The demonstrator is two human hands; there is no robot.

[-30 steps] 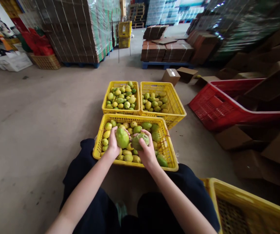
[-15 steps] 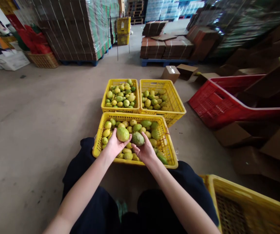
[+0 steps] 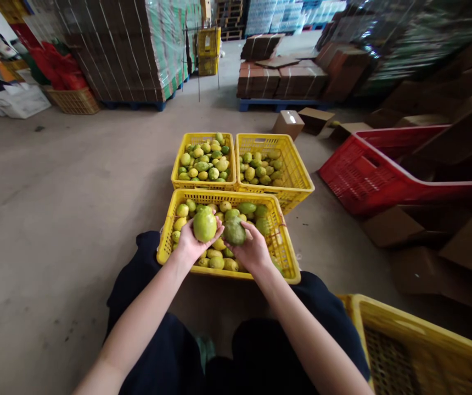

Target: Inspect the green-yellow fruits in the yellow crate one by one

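Note:
My left hand [image 3: 190, 244] cups a large yellow-green lemon [image 3: 204, 225] in its palm, with the fruit standing on end. Close beside it, my right hand [image 3: 256, 251] has its fingers around a darker, bumpy green lemon [image 3: 235, 231]. Both hands are above the front yellow crate [image 3: 282, 230], which stands between my knees. Lemons [image 3: 216, 263] of yellow and green shades lie in that crate, partly hidden by my hands and the held fruit.
Behind the front crate, a left yellow crate [image 3: 203, 185] and a right yellow crate [image 3: 296, 173] hold more lemons. A red crate [image 3: 351, 175] with cardboard stands to the right. Another yellow crate [image 3: 417, 329] is at lower right. Stacked cartons [image 3: 281, 79] sit on a pallet farther back.
The lemon in my left hand has tipped up on end. My right hand has turned, its fingers now more over the green lemon, and both have shifted slightly.

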